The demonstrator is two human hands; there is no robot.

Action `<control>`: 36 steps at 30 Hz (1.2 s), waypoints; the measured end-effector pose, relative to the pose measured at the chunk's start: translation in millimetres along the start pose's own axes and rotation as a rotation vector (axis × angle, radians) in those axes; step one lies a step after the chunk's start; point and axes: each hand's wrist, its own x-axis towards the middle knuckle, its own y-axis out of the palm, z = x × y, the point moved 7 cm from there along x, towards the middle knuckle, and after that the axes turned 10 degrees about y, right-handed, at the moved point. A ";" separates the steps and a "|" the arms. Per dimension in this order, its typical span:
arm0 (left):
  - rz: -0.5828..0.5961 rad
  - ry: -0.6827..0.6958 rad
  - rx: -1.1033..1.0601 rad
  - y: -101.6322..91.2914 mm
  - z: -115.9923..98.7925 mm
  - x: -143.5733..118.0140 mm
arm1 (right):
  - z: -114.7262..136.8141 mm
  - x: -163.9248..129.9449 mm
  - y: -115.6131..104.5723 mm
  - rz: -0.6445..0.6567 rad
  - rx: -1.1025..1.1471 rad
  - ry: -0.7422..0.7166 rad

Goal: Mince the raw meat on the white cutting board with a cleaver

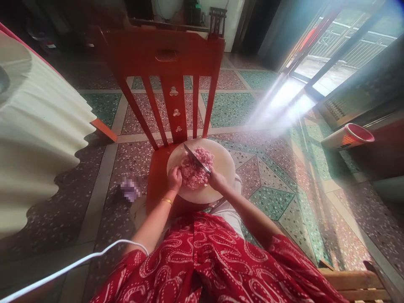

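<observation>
From the head camera: pink minced meat (192, 177) is heaped on a round board (224, 160) set over the seat of a red chair (154, 172), probably for a low, reachable surface. The right hand (216, 179) has its fingers closed round a knife (196, 158), blade angled across the meat. The left hand (174, 179), fingers curled, is at the board's left side, perhaps steadying it; whether it grips anything, I cannot tell
</observation>
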 end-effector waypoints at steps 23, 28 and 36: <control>-0.037 -0.031 0.091 -43.4 55.9 56.9 | -52.4 -24.1 -16.8 0.029 0.469 0.000; 0.279 0.076 0.174 -11.4 94.4 105.1 | -99.7 -45.9 24.0 0.242 0.969 0.280; 0.445 0.098 0.050 25.9 97.4 138.5 | -139.2 -43.1 63.6 0.270 1.175 0.519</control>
